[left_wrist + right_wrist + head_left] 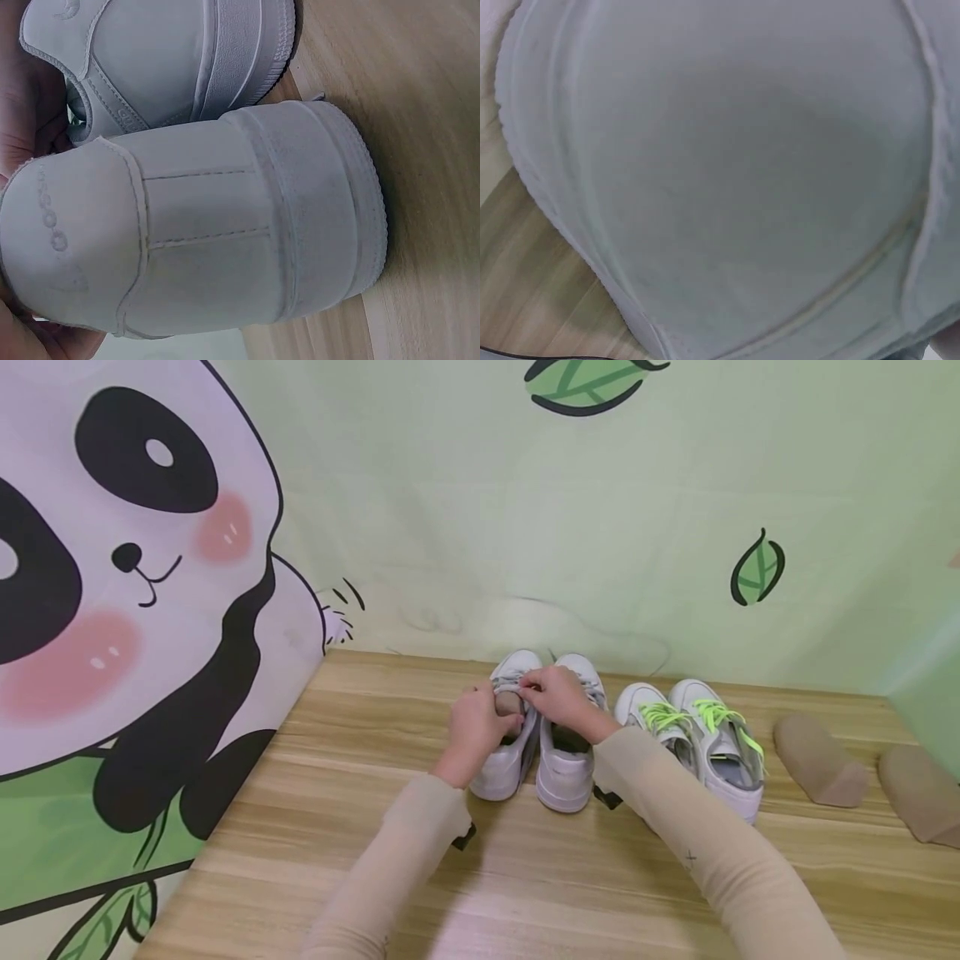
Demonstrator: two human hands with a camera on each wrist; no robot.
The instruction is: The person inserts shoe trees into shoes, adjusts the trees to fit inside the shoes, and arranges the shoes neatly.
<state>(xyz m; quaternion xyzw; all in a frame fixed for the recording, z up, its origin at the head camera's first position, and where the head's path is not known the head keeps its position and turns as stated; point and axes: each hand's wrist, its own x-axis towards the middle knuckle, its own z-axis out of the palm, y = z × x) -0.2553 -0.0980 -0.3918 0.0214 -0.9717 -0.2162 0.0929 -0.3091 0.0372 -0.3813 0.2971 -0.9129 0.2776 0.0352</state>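
Observation:
Two white sneakers stand side by side by the wall, heels toward me. Inside the left sneaker (498,777) a brown shoe insert (508,703) shows at the opening. My left hand (474,727) grips the insert there, its thumb along the near end. My right hand (561,697) reaches across the right sneaker (564,785) and pinches the left one's tongue near the laces. In the left wrist view the heel (210,232) fills the middle, and fingers partly hide behind it. Close up in the right wrist view is a white sneaker's side (727,150); the fingers are mostly out of view.
Another white pair with neon-yellow laces (716,714) stands just right of my right forearm. Further right, two brown shoe inserts (821,760) lie on the wood-grain surface (360,735). A pale green wall (465,527) with a panda print (180,610) closes off the back and left.

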